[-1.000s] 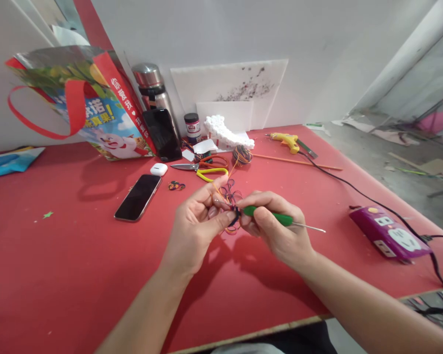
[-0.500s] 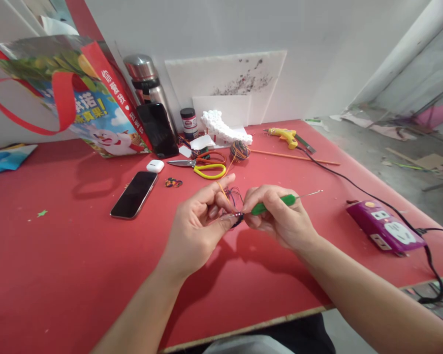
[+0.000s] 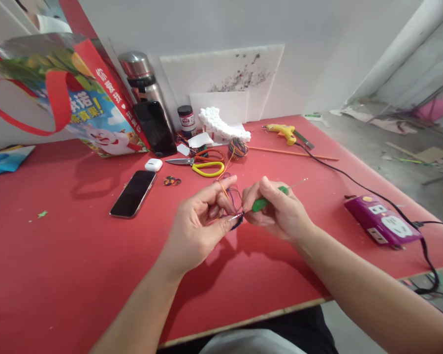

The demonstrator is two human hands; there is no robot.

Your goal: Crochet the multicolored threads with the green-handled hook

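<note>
My left hand pinches a small dark crocheted piece between thumb and fingers, its index finger stretched up with an orange strand of yarn over it. My right hand is closed round the green handle of a double-ended crochet hook. One metal tip reaches the crocheted piece above my left thumb; the other sticks out to the upper right. Loose dark strands loop between the hands. The yarn runs back to a multicoloured yarn ball.
Scissors, a small crocheted piece, a phone and a white earbud case lie left of the yarn ball. A yellow glue gun is at the back right, its cable passing a purple power strip.
My right hand has tilted the hook, and its tip now shows farther across my left thumb at the crocheted piece. My left hand keeps its grip. The view has shifted slightly.
</note>
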